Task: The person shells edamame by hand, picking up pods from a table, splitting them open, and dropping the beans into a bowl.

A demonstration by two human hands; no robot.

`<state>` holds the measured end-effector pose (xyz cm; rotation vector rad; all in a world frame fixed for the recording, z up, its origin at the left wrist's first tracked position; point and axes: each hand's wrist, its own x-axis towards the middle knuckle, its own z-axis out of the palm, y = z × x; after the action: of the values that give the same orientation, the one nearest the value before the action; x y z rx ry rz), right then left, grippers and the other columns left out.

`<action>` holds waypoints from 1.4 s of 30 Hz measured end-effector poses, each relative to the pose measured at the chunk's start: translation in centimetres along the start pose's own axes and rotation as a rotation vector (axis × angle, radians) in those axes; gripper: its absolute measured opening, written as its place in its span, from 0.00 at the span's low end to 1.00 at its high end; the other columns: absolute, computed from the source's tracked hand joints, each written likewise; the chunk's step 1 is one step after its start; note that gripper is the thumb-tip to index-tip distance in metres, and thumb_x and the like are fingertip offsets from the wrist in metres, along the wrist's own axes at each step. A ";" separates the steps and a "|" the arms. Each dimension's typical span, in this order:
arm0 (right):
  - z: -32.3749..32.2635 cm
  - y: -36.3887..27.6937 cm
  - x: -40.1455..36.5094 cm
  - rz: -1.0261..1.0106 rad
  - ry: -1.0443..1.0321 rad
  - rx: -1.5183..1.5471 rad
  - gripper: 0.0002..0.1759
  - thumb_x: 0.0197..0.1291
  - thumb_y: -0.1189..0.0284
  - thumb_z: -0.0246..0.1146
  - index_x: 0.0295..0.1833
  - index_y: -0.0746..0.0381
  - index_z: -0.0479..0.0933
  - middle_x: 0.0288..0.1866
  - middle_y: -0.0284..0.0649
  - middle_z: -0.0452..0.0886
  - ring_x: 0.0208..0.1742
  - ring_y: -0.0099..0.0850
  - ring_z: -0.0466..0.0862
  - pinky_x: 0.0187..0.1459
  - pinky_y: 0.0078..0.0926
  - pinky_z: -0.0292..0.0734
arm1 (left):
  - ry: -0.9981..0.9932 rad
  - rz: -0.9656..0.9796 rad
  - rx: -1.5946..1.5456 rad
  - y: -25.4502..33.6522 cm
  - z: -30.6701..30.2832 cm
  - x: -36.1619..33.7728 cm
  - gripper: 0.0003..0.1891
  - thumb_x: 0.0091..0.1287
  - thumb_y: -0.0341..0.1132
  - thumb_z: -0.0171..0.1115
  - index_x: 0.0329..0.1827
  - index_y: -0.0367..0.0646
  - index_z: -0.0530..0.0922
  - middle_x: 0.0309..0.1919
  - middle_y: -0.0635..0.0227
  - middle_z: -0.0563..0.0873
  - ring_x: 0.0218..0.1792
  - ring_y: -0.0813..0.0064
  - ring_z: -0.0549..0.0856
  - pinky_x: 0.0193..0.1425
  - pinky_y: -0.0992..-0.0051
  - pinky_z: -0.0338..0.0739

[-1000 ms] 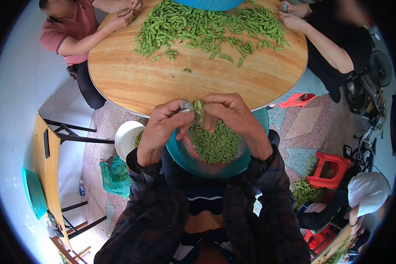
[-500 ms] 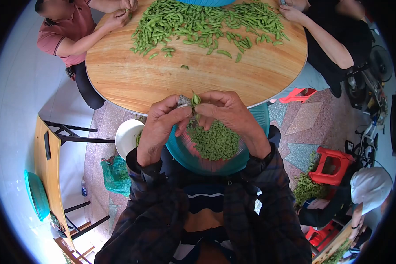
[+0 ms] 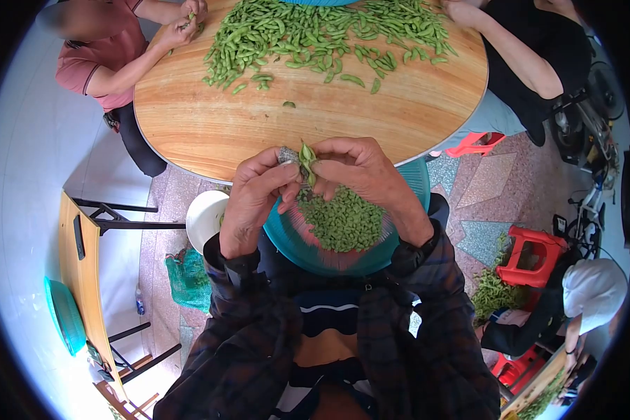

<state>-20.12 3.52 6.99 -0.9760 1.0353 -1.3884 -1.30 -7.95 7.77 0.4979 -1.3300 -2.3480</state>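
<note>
A green pod [image 3: 306, 162], split open along its length, is held upright between my two hands. My left hand [image 3: 257, 192] pinches its left side; a grey wrapping covers one fingertip. The fingers of my right hand [image 3: 362, 173] close on the pod's other side. Below them, a teal basket [image 3: 276, 238] rests at my lap with a heap of shelled green beans [image 3: 343, 220] in it. Whole pods [image 3: 273, 38] are piled at the far side of the round wooden table [image 3: 210, 126].
A person in a pink shirt [image 3: 112, 73] handles a pod at the left. Another in black [image 3: 528, 52] sits at the right. A white bucket [image 3: 204, 218], green net bag [image 3: 187, 280] and red stool [image 3: 532, 257] stand around me. A person in a white cap [image 3: 595, 292] is behind.
The pod has turned slightly and its split side shows more. Both hands have risen a little with it. The view has shifted slightly, and the person in pink has lowered their hands.
</note>
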 end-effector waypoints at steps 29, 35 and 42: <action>2.4 0.2 -1.3 -0.426 0.356 -0.668 0.11 0.65 0.76 0.63 0.51 0.68 0.82 0.43 0.47 0.82 0.41 0.47 0.85 0.42 0.40 0.79 | 0.136 0.093 0.440 -0.4 1.6 -0.6 0.03 0.75 0.28 0.62 0.43 0.37 0.79 0.23 0.74 0.79 0.22 0.86 0.76 0.26 0.81 0.69; 1.7 0.1 -1.7 -0.425 0.292 -0.757 0.09 0.69 0.75 0.62 0.49 0.68 0.81 0.39 0.48 0.79 0.39 0.47 0.83 0.40 0.42 0.76 | 0.178 0.106 0.467 -0.4 2.1 -0.8 0.05 0.74 0.28 0.63 0.48 0.36 0.81 0.23 0.76 0.79 0.22 0.86 0.76 0.26 0.82 0.69; 1.0 0.2 -1.8 -0.371 0.243 -0.677 0.10 0.70 0.72 0.61 0.47 0.68 0.82 0.34 0.47 0.78 0.35 0.43 0.82 0.38 0.38 0.74 | 0.118 0.054 0.394 -0.5 1.6 -0.8 0.03 0.72 0.25 0.63 0.46 0.37 0.81 0.23 0.76 0.78 0.23 0.87 0.75 0.25 0.82 0.68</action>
<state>-19.00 5.21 7.10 -1.5793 1.6261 -1.5071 -1.48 -6.13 8.20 0.6926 -1.7309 -1.9818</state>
